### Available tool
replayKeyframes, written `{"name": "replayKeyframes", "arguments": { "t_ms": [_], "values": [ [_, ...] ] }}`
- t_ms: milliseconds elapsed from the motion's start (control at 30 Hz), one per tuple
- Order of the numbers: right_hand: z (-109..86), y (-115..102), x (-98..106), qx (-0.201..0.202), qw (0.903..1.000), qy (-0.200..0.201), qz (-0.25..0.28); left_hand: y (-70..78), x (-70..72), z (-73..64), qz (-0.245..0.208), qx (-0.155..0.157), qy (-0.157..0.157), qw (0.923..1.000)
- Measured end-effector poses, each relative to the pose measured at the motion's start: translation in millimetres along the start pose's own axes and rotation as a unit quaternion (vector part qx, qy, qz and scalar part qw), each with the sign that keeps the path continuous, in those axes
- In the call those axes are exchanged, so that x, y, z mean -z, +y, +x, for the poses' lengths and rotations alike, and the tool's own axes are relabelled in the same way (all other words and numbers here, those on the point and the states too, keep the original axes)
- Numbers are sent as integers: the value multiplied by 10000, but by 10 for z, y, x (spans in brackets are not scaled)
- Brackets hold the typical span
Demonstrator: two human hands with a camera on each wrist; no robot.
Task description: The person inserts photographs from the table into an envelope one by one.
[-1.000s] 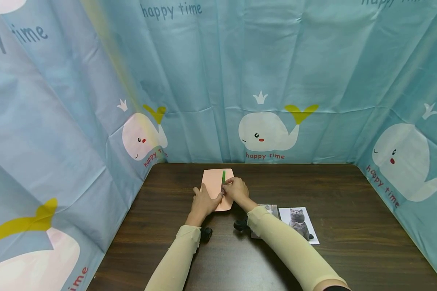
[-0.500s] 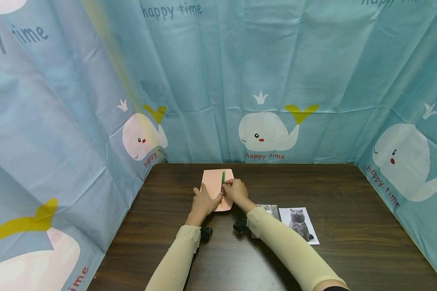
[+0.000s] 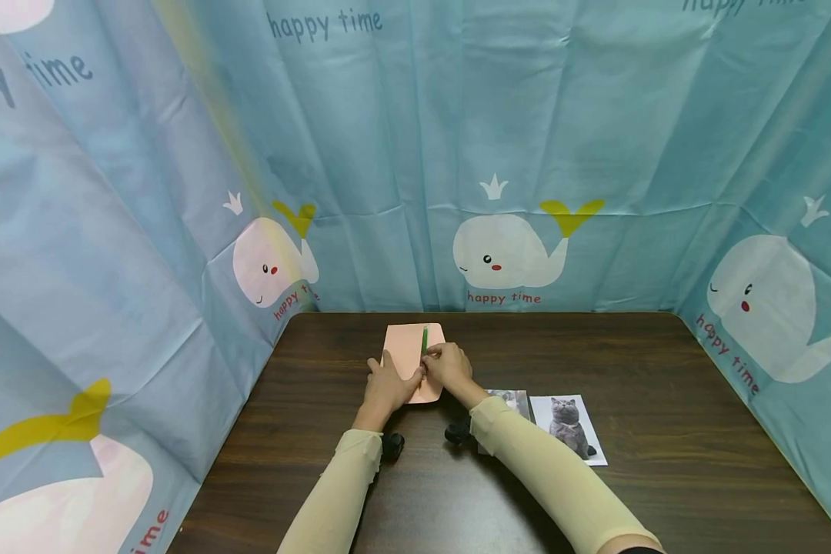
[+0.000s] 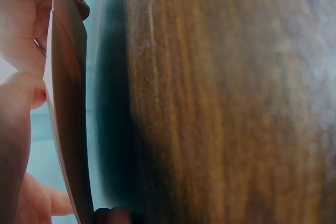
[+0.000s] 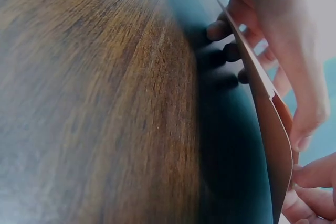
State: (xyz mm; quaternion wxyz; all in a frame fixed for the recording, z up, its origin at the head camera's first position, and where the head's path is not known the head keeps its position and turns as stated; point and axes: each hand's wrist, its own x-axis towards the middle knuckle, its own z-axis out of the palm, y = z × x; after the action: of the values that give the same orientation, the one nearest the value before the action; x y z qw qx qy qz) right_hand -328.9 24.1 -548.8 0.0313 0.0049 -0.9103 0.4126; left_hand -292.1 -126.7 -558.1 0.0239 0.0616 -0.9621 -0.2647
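In the head view a pink card (image 3: 402, 344) with rounded corners is held over the table's far part. My left hand (image 3: 385, 387) grips its lower left, thumb across the front and fingers behind; the left wrist view shows the card (image 4: 71, 114) edge-on, raised off the table. A thin green strip (image 3: 425, 339) runs lengthwise down the card's front. My right hand (image 3: 448, 366) pinches the strip's lower end, its fingertips close to the left thumb. The strip's lower end is hidden by the fingers. A small fold (image 5: 283, 113) stands at the card's edge in the right wrist view.
Two cat pictures lie on the dark wooden table (image 3: 665, 385): a grey cat on white (image 3: 569, 428), and another picture (image 3: 519, 402) partly under the right forearm. Black wrist cameras hang below both wrists. A blue whale-print curtain (image 3: 388, 154) encloses the table's back and sides.
The right hand has slid slightly down the card's front, the green strip shifting with it a little. The left hand and the card stay nearly still.
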Motion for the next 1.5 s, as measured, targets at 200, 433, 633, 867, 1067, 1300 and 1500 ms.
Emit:
{"name": "replayKeyframes", "arguments": {
  "t_ms": [200,433,633,867,1067,1300,1500],
  "values": [
    [-36,91,108,218,9994,-10,255,1,-2,0,-63,-18,-38,10000],
    [-119,225,391,582,9965,-196,576,13,18,-4,-68,16,-125,9999],
    [-207,328,649,793,9939,-202,737,33,44,9,-52,23,-93,9999],
    [-325,507,932,711,9952,-121,666,29,46,21,-48,-7,-98,9999],
    [-455,672,1174,564,9977,-66,382,0,43,23,-17,-1,-116,9999],
    [-649,901,1470,280,9995,-76,78,-48,32,10,-68,-16,-185,9998],
    [-822,1108,1688,247,9992,115,-284,-30,32,7,-73,-40,-199,9998]
  ]
}}
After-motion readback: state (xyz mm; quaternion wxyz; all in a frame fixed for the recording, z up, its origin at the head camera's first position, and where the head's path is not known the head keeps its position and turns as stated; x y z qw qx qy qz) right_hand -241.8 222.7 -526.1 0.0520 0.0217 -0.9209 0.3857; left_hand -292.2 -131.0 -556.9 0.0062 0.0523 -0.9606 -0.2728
